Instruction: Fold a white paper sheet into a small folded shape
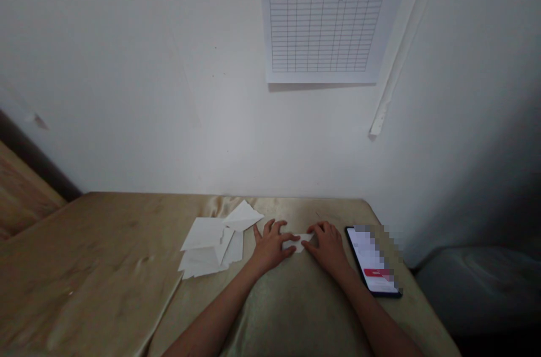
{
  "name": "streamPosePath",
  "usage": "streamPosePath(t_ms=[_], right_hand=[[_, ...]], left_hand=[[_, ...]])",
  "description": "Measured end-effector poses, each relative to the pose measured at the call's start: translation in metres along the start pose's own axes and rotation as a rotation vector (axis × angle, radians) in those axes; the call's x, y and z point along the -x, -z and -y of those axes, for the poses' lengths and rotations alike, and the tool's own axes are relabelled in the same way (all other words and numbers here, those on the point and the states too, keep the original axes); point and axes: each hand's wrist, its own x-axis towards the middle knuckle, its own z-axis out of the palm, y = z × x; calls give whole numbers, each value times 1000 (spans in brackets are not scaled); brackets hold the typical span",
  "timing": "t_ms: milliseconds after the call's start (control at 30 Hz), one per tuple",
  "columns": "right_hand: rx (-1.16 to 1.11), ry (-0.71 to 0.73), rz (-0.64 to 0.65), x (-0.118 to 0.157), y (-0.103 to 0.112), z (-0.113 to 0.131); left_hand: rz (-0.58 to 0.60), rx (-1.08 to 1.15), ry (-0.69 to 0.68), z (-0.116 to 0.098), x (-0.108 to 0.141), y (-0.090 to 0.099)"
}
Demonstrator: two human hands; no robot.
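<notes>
Nearest, the table [300,320] wears a shiny cloth that looks loose, with a fold or seam at the left; if a forearm drags on it, the cloth could ruck up and shift what lies there. Close to the table's right edge lies a phone [372,262], just beyond the right forearm; an elbow swung outward could push it toward that edge. A small paper [298,245] sits between the hands, nearer the right edge than the left. The left hand [273,245] has thumb and forefinger at one end of it, the right hand [327,241] has its fingertips at the other; whether they pinch it or only press it down, I cannot tell. Uneven pulling could crease or tear it. The left hand's outer fingers spread near the paper pile [203,240], so a sideways sweep could scatter the overlapping sheets toward the far edge.

The table's near edge is out of view, and the forearms are cut off. Blocky blurring covers much of the phone's right side. Fingers hide the small paper's ends, and its folds are unclear. Beyond the far edge, the wall sheet [321,33] shows a grid with headings too small to read.
</notes>
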Motion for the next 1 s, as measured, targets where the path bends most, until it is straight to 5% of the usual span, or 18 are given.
streamPosePath(t_ms=[600, 1000], right_hand=[[-39, -24, 30, -2, 3, -1], [-33, 24, 32, 2, 7, -1]], left_hand=[[241, 83, -121, 34, -1, 21], [211, 51, -155, 32, 4, 23]])
